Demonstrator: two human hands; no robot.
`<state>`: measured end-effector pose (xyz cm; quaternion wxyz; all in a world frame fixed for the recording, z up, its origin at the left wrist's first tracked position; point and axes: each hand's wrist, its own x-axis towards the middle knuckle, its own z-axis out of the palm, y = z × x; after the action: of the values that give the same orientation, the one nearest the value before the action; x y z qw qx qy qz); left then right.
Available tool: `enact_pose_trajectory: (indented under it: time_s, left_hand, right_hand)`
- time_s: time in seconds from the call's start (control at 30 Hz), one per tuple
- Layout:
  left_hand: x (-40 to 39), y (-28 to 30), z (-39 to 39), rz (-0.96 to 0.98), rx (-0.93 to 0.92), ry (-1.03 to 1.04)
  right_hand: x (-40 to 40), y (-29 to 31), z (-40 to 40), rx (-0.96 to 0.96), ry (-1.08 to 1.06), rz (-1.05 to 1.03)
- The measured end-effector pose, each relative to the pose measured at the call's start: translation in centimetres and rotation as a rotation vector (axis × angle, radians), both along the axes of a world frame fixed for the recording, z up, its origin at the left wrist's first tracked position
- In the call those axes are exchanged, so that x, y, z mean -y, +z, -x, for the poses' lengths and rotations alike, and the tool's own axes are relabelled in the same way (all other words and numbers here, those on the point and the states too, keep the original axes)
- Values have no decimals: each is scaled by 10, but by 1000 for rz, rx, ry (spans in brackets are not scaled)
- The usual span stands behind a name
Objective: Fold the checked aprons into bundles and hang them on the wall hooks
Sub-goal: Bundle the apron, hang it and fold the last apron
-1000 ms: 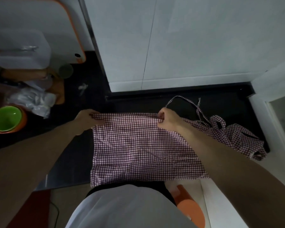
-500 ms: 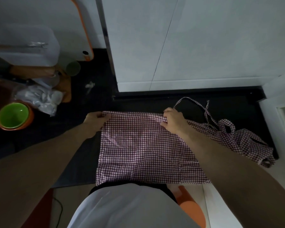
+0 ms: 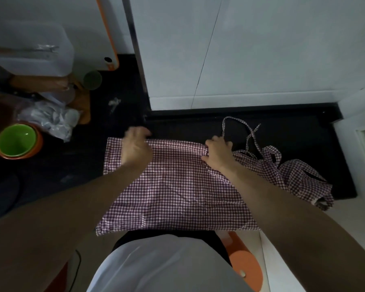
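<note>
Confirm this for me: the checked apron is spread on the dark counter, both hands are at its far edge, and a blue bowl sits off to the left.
One detail is wrong: the bowl off to the left is green inside with an orange rim, not blue, as the head view shows. The rest stands: the checked apron is spread on the dark counter, with the left hand and right hand at its far edge.

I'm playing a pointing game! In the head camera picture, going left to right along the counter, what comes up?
Green bowl in an orange bowl → crumpled clear plastic bag → left hand → right hand → bunched checked apron straps.
</note>
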<state>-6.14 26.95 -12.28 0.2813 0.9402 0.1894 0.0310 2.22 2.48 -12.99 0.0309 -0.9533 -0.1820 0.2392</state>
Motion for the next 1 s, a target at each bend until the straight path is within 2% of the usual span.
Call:
enact_pose_trajectory:
  time_s: [0.07, 0.13, 0.2, 0.27, 0.33, 0.37, 0.47, 0.57, 0.7, 0.77, 0.9, 0.93, 0.97, 1.0]
  left_hand:
    - [36, 1, 0, 125, -220, -249]
    - [65, -4, -2, 29, -460, -401]
    - [81, -10, -3, -95, -647, -447]
    - [89, -15, -1, -130, -752, -415]
    - [97, -19, 2, -165, -773, -408]
    - [99, -21, 2, -181, -768, -412]
    - [99, -24, 1, -201, -775, -413]
    - [99, -23, -1, -223, -805, -409]
    - [105, -22, -7, -245, -862, -402]
    - [105, -22, -9, -257, -868, -400]
    - [112, -21, -8, -287, -877, -375]
    - [113, -22, -9, -296, -862, -367]
    - [114, -24, -9, -304, -842, -354]
    - [116, -25, -8, -314, -823, -332]
  right_hand:
    - [2, -1, 8, 52, -93, -218]
    - [11, 2, 13, 182, -184, -462]
    - [27, 11, 13, 203, -224, -528]
    - [56, 16, 5, -15, -210, -309]
    - [96, 20, -1, -309, -166, -34]
    - [115, 21, -2, -390, -134, 62]
    - [160, 29, 0, -432, -77, 269]
    - [193, 41, 0, -528, -141, 277]
    - [239, 48, -1, -526, -138, 371]
    - [265, 58, -13, -424, -234, 299]
    - [320, 79, -46, 334, -478, 9]
    - [326, 85, -51, 415, -576, -12]
    - [331, 90, -55, 380, -695, -27]
    - [335, 95, -59, 265, -824, -51]
